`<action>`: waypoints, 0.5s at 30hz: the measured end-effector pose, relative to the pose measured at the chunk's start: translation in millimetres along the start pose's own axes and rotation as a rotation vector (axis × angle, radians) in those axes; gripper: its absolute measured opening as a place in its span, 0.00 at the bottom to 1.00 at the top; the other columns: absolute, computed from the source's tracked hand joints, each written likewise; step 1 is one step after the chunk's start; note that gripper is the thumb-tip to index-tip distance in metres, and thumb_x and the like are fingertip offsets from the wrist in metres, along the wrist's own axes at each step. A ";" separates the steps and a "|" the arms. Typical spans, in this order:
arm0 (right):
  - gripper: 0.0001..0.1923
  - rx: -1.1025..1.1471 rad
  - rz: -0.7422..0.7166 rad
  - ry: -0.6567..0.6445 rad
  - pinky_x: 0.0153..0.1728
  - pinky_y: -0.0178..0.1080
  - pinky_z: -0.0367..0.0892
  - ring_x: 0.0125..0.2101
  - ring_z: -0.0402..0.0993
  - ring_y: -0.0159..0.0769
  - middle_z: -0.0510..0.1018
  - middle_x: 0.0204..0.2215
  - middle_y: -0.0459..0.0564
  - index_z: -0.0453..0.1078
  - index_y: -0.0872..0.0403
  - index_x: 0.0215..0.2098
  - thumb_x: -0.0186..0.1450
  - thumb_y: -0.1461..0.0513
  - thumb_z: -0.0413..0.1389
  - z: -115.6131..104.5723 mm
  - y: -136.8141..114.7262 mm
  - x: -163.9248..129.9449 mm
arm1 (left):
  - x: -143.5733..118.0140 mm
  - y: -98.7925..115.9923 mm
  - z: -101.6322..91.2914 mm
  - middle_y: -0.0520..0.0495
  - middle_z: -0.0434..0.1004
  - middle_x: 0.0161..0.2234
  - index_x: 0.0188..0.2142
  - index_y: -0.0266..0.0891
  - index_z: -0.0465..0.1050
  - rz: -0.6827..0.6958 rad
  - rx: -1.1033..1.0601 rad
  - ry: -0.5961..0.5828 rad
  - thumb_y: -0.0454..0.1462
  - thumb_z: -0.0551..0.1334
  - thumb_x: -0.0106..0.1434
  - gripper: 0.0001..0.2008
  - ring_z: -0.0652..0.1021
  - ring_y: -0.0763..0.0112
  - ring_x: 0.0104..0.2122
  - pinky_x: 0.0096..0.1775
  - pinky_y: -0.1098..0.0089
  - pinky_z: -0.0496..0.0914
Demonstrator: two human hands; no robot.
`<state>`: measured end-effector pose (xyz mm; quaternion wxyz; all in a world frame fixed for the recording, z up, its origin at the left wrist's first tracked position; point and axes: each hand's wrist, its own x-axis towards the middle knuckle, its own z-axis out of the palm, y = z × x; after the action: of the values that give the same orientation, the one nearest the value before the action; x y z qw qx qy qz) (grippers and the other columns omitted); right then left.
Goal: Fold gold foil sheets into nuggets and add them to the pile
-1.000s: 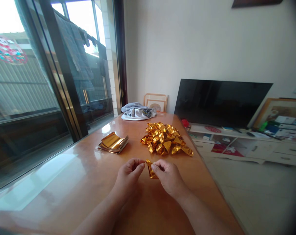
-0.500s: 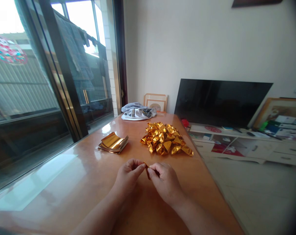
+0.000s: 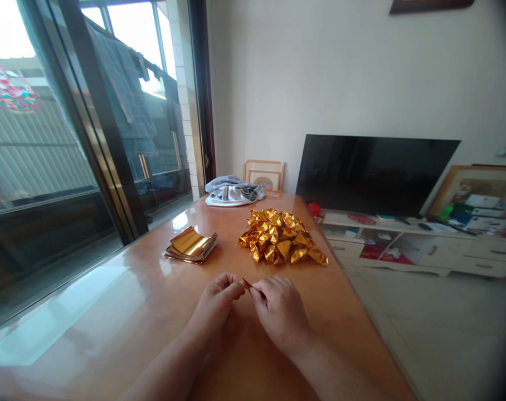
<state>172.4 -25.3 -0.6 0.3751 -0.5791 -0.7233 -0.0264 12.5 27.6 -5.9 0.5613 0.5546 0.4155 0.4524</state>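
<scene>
Between my two hands, just above the near part of the wooden table (image 3: 123, 334), is a small piece of folded gold foil paper (image 3: 246, 283). My left hand (image 3: 218, 298) pinches its left end with thumb and fingers. Its other end is gripped by my right hand (image 3: 280, 312), whose fingers hide much of it. Beyond my left hand lies a stack of gold foil sheets (image 3: 190, 243), the top one curled. A heap of folded gold foil pieces (image 3: 278, 236) rests past my right hand.
Crumpled grey and white cloth (image 3: 232, 192) lies at the table's far end, near framed pictures (image 3: 263, 174). A large television (image 3: 374, 175) stands on a white cabinet (image 3: 437, 250) to the right. A glass sliding door (image 3: 106, 150) runs along the left.
The foil piece has tilted between my fingers, and less of it shows below them. The whole view has shifted slightly; the stack and heap lie as before.
</scene>
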 end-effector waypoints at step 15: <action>0.09 0.186 0.042 -0.056 0.37 0.36 0.59 0.33 0.71 0.36 0.78 0.28 0.46 0.72 0.51 0.30 0.69 0.63 0.54 1.3 4.8 0.7 | -3.7 4.7 2.1 0.54 0.69 0.26 0.28 0.40 0.71 -0.025 -0.121 -0.075 0.39 0.65 0.59 0.06 0.66 0.72 0.28 0.33 0.71 0.60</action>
<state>175.8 -22.5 -3.0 0.4073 -0.5572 -0.7207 0.0651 13.4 23.4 -1.2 0.6144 0.5310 0.3731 0.4487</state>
